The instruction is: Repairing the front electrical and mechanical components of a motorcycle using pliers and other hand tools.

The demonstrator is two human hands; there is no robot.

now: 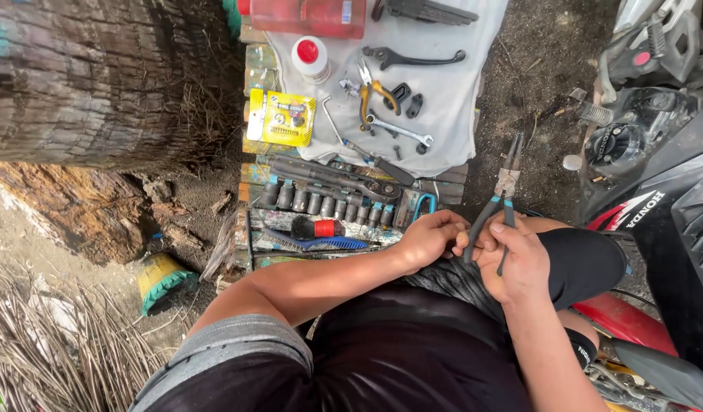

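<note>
My right hand (519,259) grips the dark handles of long-nosed pliers (501,191), whose thin jaws point away from me toward the dirt ground. My left hand (431,236) rests against the right one, fingers curled at the lower ends of the handles; what it pinches is hidden. Both hands sit above my knee in black shorts (580,259).
A socket set tray (332,200) lies just ahead, with a blue-handled brush (321,244). Beyond, a white cloth (443,84) carries orange-handled pliers (378,95), a wrench (401,131), a brake lever (412,57), a yellow parts pack (281,117). A motorcycle (656,152) stands right, a tree trunk (99,76) left.
</note>
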